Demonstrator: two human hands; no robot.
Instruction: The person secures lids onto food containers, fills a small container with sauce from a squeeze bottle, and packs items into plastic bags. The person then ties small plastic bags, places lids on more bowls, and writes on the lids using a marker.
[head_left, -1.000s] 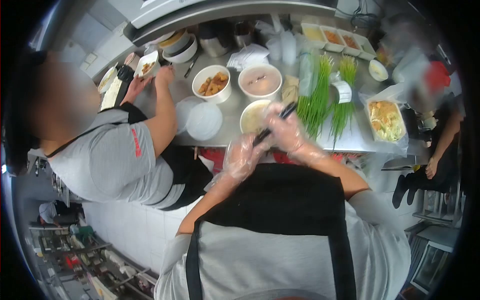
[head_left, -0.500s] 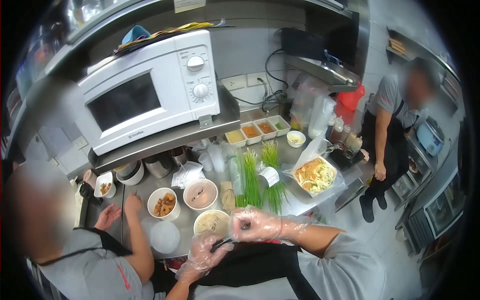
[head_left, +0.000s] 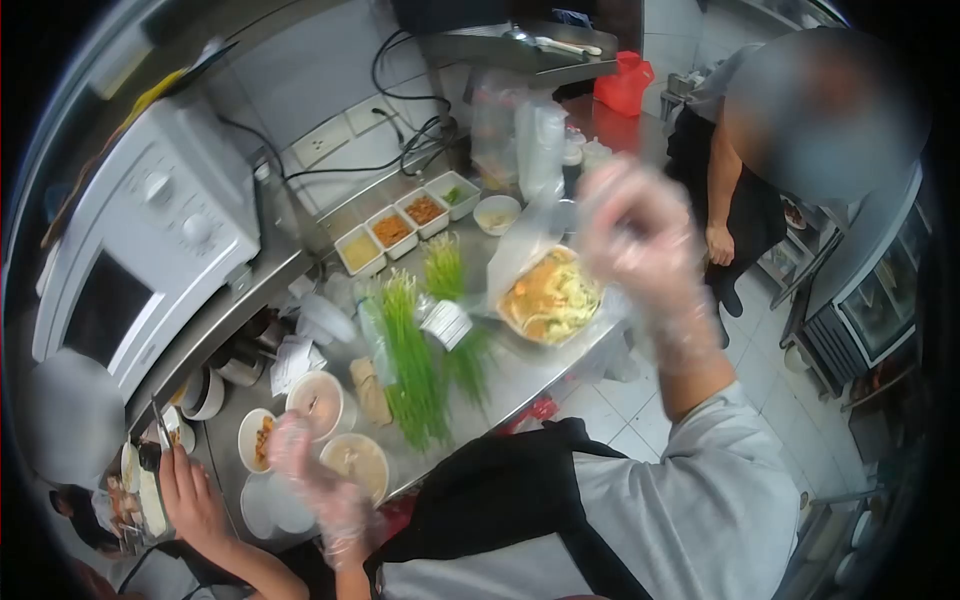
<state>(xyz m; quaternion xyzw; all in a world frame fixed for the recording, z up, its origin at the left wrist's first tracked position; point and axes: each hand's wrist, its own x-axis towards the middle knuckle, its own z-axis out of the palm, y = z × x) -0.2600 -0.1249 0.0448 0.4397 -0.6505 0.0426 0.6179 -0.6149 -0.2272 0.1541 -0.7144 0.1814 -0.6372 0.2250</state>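
My left hand (head_left: pixel 325 485), in a clear plastic glove, is over the front of two round lidded tubs. Its fingers are blurred, so their grip is unclear. Behind them stands one tub (head_left: pixel 326 400) with dark writing on its lid; the other tub (head_left: pixel 356 462) is just right of the hand. My gloved right hand (head_left: pixel 640 235) is raised at the right, curled and smeared by motion. Something dark shows among its fingers, too blurred to name. Left of it and lower, a box of shredded vegetables (head_left: pixel 552 297) sits in an open plastic bag.
Bundles of green chives (head_left: pixel 408 370) lie on the steel counter (head_left: pixel 535 375). Small trays of toppings (head_left: pixel 393 229) line its back. A microwave (head_left: pixel 150 240) stands on a shelf. At left, a co-worker's hand (head_left: pixel 190 495) holds tongs (head_left: pixel 160 425). Another person (head_left: pixel 725 190) stands at right.
My hands have moved apart: the right up and to the right, the left away to the left. My view has turned right. The co-worker at left now holds tongs.
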